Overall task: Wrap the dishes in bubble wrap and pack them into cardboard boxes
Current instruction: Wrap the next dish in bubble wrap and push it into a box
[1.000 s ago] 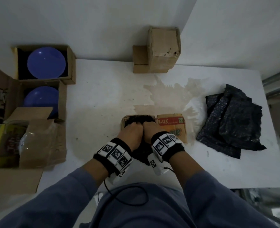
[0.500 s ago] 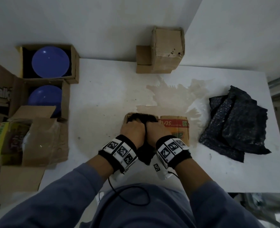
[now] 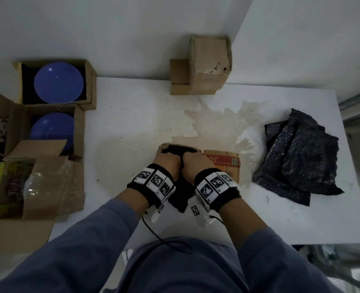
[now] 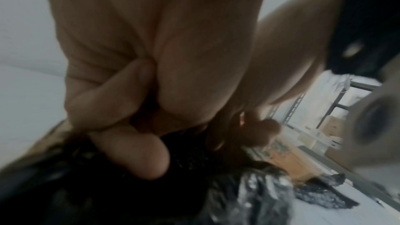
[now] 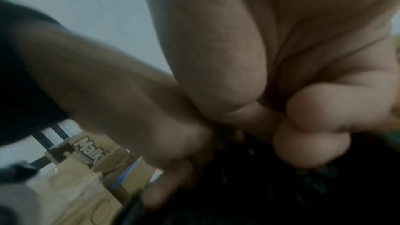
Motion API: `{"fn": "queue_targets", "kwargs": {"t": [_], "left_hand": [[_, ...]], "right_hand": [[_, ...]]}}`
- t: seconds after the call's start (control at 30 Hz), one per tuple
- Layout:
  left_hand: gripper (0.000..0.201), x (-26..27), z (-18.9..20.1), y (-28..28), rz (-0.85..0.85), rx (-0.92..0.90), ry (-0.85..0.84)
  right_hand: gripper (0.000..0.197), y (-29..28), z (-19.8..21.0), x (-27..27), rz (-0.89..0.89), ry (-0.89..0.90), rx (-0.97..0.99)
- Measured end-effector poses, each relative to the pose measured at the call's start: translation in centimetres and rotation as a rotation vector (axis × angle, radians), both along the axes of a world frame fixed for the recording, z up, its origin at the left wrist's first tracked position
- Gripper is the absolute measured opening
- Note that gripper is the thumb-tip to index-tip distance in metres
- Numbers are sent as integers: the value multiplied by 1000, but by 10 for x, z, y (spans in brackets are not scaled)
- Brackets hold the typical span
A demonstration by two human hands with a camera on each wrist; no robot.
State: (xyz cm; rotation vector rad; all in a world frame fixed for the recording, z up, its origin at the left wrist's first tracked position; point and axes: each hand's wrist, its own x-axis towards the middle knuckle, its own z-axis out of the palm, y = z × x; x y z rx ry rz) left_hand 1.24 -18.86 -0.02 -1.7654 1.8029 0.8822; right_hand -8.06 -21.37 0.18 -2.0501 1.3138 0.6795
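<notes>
— Where's the dish?
— Hidden inside black bubble wrap [image 3: 178, 150], which the left hand [image 3: 167, 164] and right hand [image 3: 196, 164] grip, fists pressing it into the box [image 3: 221, 160].
— Risk?
— Forcing it could crack the dish or split the cardboard.

hands [image 3: 182, 163] | seemingly pressed slightly deeper | black wrap [image 3: 180, 150]

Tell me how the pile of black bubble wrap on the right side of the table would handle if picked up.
The black bubble wrap pile lies crumpled in loose folds, so it would probably flop and unfold. It looks light for its bulk. Its glossy surface may feel slippery.
</notes>
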Motion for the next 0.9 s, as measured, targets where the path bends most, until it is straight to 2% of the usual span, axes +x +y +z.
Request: {"fn": "queue_targets", "kwargs": {"t": [0.1,0.2,0.33,0.43,0.5,0.7,0.9], "left_hand": [[38,-1,1,9,36,-97,-15],[44,0,0,11,-5,-193,-69],[38,-1,-2,3,-36,-113,-68],[36,3,-4,-2,11,-66,-17],[37,5,-4,0,55,-43,0],[33,-1,1,6,117,-189,-39],[30,0,-2,-3,56,-29,-35]], "right_hand": [[20,-1,-7,5,7,46,5],[20,-2,-12,4,10,40,-18],[23,-3,-7,-5,15,31,-2],[25,-7,-2,-6,-9,-13,-36],[25,-5,-4,-2,-3,18,-31],[28,-4,-8,4,27,68,6],[20,-10,10,-5,-52,-21,-28]]}}
